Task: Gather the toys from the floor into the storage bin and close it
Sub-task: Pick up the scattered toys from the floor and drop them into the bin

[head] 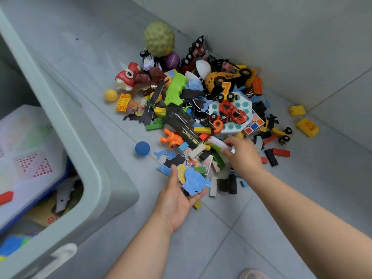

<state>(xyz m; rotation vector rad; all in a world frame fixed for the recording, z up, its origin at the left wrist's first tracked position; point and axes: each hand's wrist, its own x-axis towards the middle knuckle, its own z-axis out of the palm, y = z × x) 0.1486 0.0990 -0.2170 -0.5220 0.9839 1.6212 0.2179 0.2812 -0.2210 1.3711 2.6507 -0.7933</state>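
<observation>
A pile of toys (201,109) lies on the grey tiled floor against the wall: cars, bricks, balls, foam animal shapes. My left hand (177,200) lies palm up at the pile's near edge with flat blue and yellow foam shapes (193,181) resting across its fingers. My right hand (240,154) reaches into the pile and grips a white and green toy piece (218,142). The pale green storage bin (88,166) stands open at the left, with toys and a white box inside.
A blue ball (142,148) and a yellow ball (110,95) lie loose between bin and pile. Two yellow bricks (307,126) sit apart at the right near the wall. A large green bumpy ball (159,38) sits at the pile's far end.
</observation>
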